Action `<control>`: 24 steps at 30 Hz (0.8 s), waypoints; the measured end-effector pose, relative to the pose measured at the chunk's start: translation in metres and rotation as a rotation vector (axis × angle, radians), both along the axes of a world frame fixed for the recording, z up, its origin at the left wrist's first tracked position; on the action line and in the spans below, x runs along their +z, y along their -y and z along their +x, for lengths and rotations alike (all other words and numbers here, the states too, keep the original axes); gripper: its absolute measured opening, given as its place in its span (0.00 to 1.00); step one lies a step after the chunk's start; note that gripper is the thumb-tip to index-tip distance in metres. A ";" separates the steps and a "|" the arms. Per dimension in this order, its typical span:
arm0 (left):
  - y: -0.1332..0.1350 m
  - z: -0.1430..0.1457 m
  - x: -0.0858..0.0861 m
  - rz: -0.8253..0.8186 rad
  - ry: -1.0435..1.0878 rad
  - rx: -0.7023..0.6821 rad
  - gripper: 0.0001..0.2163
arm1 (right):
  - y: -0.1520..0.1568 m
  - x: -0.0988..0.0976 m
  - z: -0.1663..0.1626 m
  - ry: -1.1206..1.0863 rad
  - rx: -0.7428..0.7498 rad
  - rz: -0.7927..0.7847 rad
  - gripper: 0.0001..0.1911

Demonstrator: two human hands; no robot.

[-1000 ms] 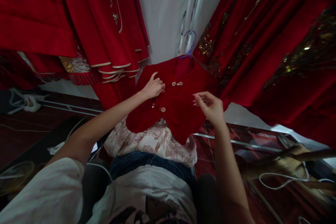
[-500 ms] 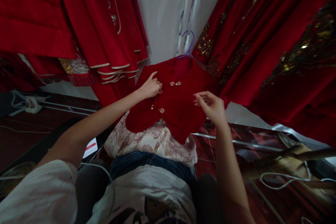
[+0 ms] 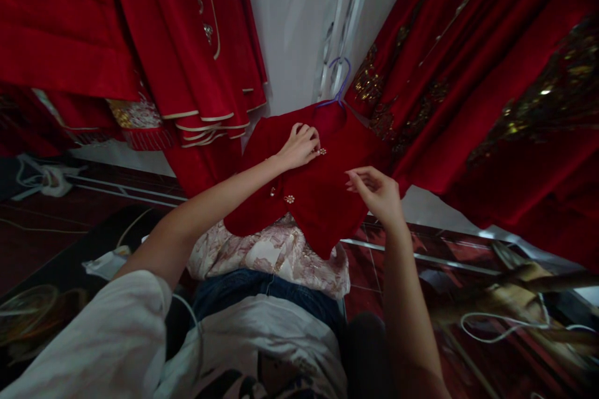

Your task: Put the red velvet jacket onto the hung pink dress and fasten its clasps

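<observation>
A red jacket (image 3: 327,199) with flower-shaped bead clasps is spread on my lap, its neck still on a purple hanger (image 3: 345,84). My left hand (image 3: 301,146) has curled fingers at the upper clasp (image 3: 322,151), covering its left half. Farther down the front are a lower flower clasp (image 3: 289,199) and a small bead fastening (image 3: 272,191). Just above the jacket's right side, my right hand (image 3: 377,192) is closed in a pinch; whatever may be between thumb and fingers is too small to make out.
Red garments (image 3: 187,43) with pale piping hang at the left, and sequinned red garments (image 3: 468,75) at the right. Patterned pale cloth (image 3: 271,255) lies beneath the jacket. A dark surface at the left bears a small white packet (image 3: 107,262). A white cable (image 3: 505,324) loops at the lower right.
My left hand has moved right and slightly up from the jacket's left front to the upper clasp, its pointing finger now curled. My right hand has barely moved.
</observation>
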State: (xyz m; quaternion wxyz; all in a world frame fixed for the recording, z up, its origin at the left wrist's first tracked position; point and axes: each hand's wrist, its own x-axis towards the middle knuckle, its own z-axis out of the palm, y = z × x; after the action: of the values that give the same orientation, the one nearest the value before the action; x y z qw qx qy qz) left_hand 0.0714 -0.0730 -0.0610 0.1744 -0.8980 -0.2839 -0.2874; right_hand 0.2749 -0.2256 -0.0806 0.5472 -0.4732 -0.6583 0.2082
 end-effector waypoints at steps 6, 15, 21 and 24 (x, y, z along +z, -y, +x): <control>-0.003 0.001 0.005 0.109 -0.079 -0.038 0.10 | -0.005 -0.007 -0.001 0.053 -0.096 0.035 0.16; 0.001 -0.006 0.012 0.102 -0.213 -0.003 0.18 | -0.063 0.024 -0.062 -0.047 -0.169 0.211 0.23; 0.002 -0.034 0.032 -0.060 -0.392 0.262 0.20 | -0.100 0.019 -0.093 0.093 -0.296 -0.256 0.52; -0.009 -0.054 0.039 -0.098 -0.405 0.314 0.16 | -0.100 0.007 -0.076 0.196 -0.547 -0.312 0.57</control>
State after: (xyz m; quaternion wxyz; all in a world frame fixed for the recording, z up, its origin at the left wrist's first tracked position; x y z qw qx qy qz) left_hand 0.0174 -0.0640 -0.0219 0.2264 -0.8895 -0.3927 -0.0572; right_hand 0.1989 -0.1257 -0.0738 0.4376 -0.7284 -0.5165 0.1053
